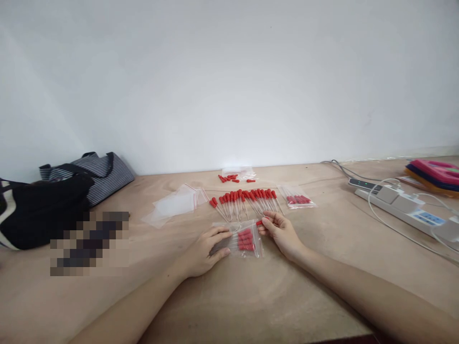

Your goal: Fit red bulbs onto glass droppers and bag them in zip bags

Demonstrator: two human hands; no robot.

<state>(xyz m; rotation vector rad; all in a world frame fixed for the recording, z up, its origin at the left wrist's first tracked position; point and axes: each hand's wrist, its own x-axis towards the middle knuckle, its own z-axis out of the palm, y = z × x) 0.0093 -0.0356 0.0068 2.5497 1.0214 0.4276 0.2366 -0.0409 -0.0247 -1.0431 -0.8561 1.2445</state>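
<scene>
A clear zip-lock bag (234, 246) lies on the table in front of me with several red-bulbed glass droppers (246, 240) inside. My left hand (206, 248) holds the bag's left end, fingers on top and thumb along the near side. At the bag's right end, by the red-lined opening, my right hand (281, 234) pinches a dropper by its red bulb (259, 222); the rest of that dropper is hard to make out through the plastic. Just beyond, a row of red-bulbed droppers (234, 197) is fanned out, tips toward me.
Flat zip-lock bags (175, 204) lie left of the row, a filled bag (297, 197) right of it. Loose red bulbs (225, 178) and glass tubes (247, 176) lie by the wall. A power strip (405, 210) with cables sits right, a black bag (46, 210) left.
</scene>
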